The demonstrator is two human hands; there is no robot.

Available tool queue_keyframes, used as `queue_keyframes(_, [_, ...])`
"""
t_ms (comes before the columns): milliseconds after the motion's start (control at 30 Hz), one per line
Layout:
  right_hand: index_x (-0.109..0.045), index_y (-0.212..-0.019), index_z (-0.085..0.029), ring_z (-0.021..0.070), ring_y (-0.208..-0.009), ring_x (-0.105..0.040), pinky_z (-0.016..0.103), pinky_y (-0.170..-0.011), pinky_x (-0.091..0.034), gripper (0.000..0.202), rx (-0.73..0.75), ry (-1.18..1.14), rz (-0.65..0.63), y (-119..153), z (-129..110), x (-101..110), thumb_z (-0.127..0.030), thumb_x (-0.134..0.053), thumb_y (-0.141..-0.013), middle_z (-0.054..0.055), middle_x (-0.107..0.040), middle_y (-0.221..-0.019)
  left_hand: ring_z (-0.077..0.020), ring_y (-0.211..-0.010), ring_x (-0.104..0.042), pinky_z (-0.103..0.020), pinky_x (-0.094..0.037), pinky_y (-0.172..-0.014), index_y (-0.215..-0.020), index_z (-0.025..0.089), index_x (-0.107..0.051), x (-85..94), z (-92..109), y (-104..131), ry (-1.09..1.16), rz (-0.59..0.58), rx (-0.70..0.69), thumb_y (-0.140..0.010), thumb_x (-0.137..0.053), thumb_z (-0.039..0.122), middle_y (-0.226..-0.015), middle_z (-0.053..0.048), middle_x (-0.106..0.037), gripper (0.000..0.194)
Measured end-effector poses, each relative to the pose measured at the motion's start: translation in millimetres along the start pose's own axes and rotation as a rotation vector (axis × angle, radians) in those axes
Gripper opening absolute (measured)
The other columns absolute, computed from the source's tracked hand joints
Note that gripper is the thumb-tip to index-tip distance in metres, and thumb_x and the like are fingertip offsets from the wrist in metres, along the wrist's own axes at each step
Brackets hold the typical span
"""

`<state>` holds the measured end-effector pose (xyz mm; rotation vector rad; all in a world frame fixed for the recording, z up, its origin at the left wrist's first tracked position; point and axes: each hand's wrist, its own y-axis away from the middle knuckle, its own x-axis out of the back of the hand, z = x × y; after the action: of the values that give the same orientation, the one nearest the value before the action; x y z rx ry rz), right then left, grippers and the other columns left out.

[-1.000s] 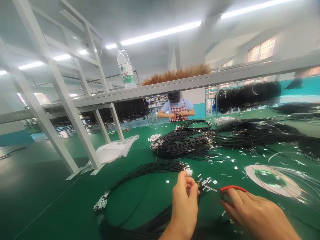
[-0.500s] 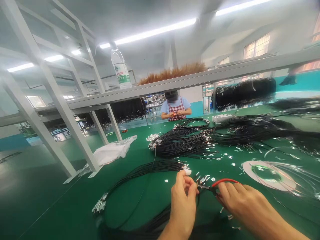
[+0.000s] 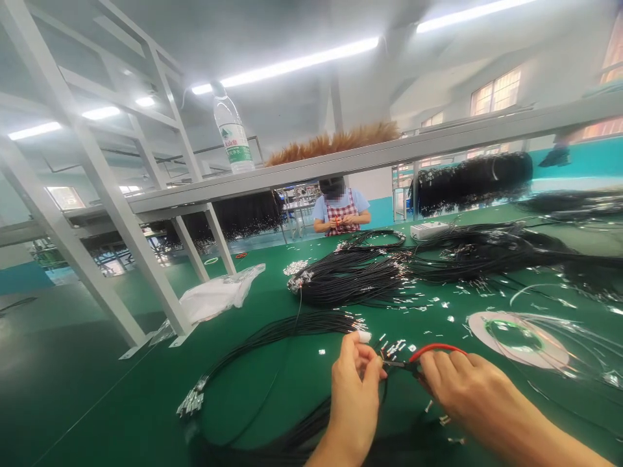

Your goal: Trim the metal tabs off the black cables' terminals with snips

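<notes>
In the head view, my left hand is closed in a pinch on the end of a thin black cable, with a white cover on one fingertip. My right hand is wrapped round red-handled pliers, whose slim metal jaws reach the cable end at my left fingertips. Fingers partly hide the jaws' contact with it. A loop of black cables with silvery tips curves over the green table to the left. Small metallic pieces lie just behind the pliers.
Thick black cable bundles spread behind my hands. On the right lies a pale round spool with clear strands. A plastic bag rests by the shelf legs. A bottle stands on the shelf. Across the table, a person works.
The view has shifted slightly, so the scene sits a little further left. My hands and the pliers keep nearly the same pose at the cable end.
</notes>
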<state>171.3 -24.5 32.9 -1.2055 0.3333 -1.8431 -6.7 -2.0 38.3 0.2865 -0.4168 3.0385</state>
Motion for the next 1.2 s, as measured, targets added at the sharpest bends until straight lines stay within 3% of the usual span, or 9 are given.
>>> queue_keyframes(233, [-0.047,-0.064,-0.021,0.0179,-0.046,-0.046,0.032,-0.049,-0.025,0.023,-0.046,0.037,-0.007,-9,-3,3,-0.008,-0.044,-0.082,0.002,-0.050,-0.053,-0.0122,-0.067,-0.059,-0.025,-0.045,-0.066,-0.102,0.018,-0.048,1.4,2,1,-0.014,-0.017,0.007,-0.084,-0.049,0.021,-0.076,0.001,-0.056,0.018])
queue_keyframes(433, [-0.048,-0.061,-0.021,0.0169,-0.040,-0.047,0.031,-0.044,-0.022,0.023,0.105,0.034,-0.019,-9,2,5,0.002,-0.048,-0.063,0.001,-0.051,-0.050,-0.0120,-0.065,-0.059,-0.024,-0.044,-0.065,-0.093,0.018,-0.050,0.7,2,1,-0.026,-0.003,0.007,-0.083,-0.051,0.024,-0.076,0.001,-0.056,0.011])
queue_keyframes(667, [-0.046,-0.069,-0.021,0.0155,-0.041,-0.051,0.030,-0.044,-0.023,0.017,0.023,-0.064,-0.037,-2,6,-7,-0.011,-0.049,-0.082,-0.001,-0.054,-0.051,-0.0105,-0.066,-0.059,-0.024,-0.046,-0.067,-0.092,0.020,-0.050,11.7,15,-4,0.038,0.037,-0.020,-0.083,-0.052,0.026,-0.075,0.003,-0.055,0.011])
queue_keyframes(833, [-0.045,-0.067,-0.021,0.0148,-0.039,-0.050,0.030,-0.045,-0.021,0.019,0.011,-0.083,0.002,3,6,-12,-0.011,-0.048,-0.082,-0.001,-0.054,-0.049,-0.0104,-0.066,-0.057,-0.024,-0.046,-0.067,-0.094,0.020,-0.051,15.7,17,-5,0.011,0.054,-0.034,-0.085,-0.050,0.025,-0.076,0.002,-0.056,0.010])
queue_keyframes(1067, [-0.044,-0.068,-0.022,0.0152,-0.041,-0.048,0.030,-0.046,-0.021,0.018,0.059,-0.053,-0.019,7,4,-7,-0.009,-0.049,-0.079,-0.001,-0.053,-0.052,-0.0140,-0.080,-0.059,-0.028,-0.045,-0.077,-0.095,0.020,-0.054,5.9,16,2,-0.179,0.022,-0.109,-0.077,-0.053,0.012,-0.090,-0.002,-0.063,0.020])
queue_keyframes(1200, [-0.045,-0.068,-0.022,0.0164,-0.042,-0.048,0.031,-0.047,-0.023,0.017,0.052,-0.036,-0.009,7,1,-5,-0.009,-0.052,-0.076,-0.001,-0.052,-0.052,-0.0144,-0.079,-0.058,-0.028,-0.045,-0.075,-0.092,0.020,-0.054,3.2,11,4,-0.215,0.011,-0.121,-0.076,-0.052,0.010,-0.086,-0.002,-0.063,0.018])
